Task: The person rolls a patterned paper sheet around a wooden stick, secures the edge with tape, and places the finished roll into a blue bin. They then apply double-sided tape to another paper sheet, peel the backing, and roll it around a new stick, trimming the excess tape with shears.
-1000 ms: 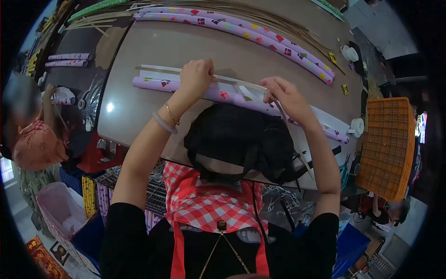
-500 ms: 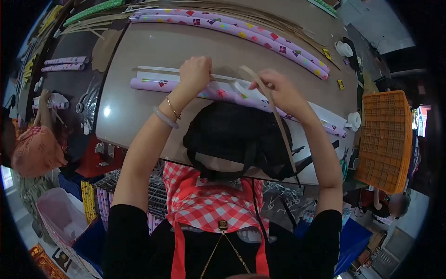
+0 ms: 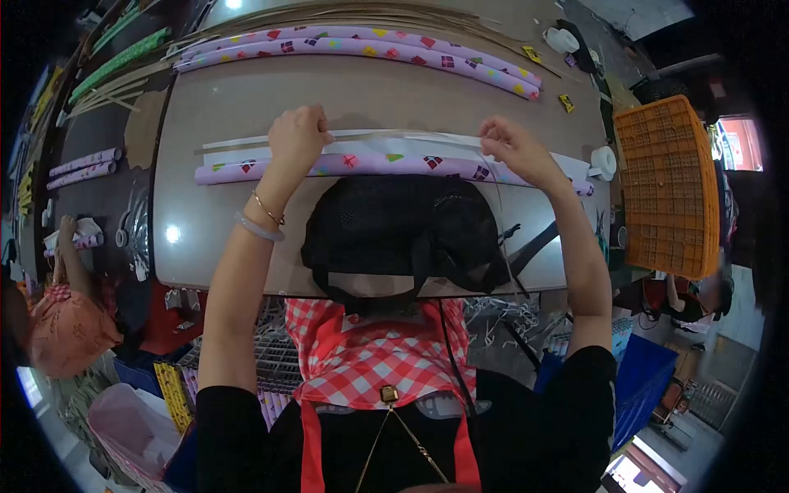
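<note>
A lilac wrapping paper roll (image 3: 374,164) with a gift pattern lies across the table in front of me, its white inner side (image 3: 238,153) showing along the far edge. Along that edge stretches a thin tan strip (image 3: 386,134). My left hand (image 3: 297,138) is closed on the strip over the left part of the paper. Near the right part, my right hand (image 3: 511,149) pinches the strip with its fingertips, and a thin tail hangs down from there past the table edge. A black bag (image 3: 378,226) lies on the near side of the roll.
More lilac rolls (image 3: 362,48) and long tan strips (image 3: 329,16) lie at the back. A white tape roll (image 3: 603,163) stands at the right, beside an orange crate (image 3: 666,189). At a left table, another person (image 3: 74,329) handles a patterned roll.
My right hand has moved right, away from my left, drawing the strip out along the paper's edge. The view has shifted slightly; my left hand remains closed over the paper.
</note>
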